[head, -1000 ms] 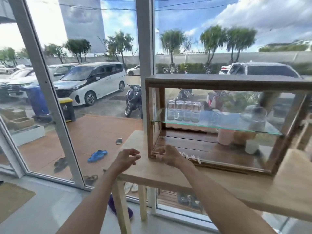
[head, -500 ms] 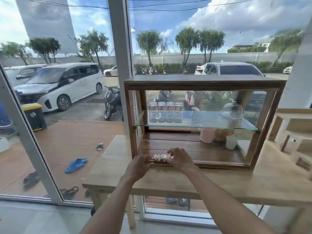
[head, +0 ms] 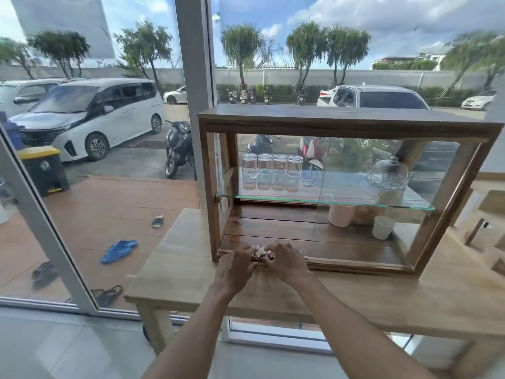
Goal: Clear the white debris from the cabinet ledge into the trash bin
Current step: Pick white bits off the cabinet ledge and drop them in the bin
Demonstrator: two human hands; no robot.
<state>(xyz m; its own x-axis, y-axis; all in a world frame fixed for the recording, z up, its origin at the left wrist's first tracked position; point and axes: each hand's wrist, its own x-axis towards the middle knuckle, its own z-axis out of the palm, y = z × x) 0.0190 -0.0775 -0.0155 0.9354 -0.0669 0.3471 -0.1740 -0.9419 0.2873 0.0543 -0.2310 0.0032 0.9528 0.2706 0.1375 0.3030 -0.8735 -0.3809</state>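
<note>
Hands (head: 237,265) (head: 287,261) around crumpled white debris (head: 261,253)

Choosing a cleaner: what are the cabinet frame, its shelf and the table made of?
Cabinet frame: dark wood, looks varnished, grain and some gloss. Shelf: clear glass, green-tinted edge. Table: pale wood, matte, faint grain; solid or veneer unclear.

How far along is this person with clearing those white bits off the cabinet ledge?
Early on. Done: the white debris looks bunched into one clump at the front ledge of the wooden cabinet. In hand: the left hand and right hand cup it from both sides, though it still seems to rest on the ledge. Left: lifting it and dropping it in a bin; the only one visible is a yellow-lidded bin outside the glass.
</note>
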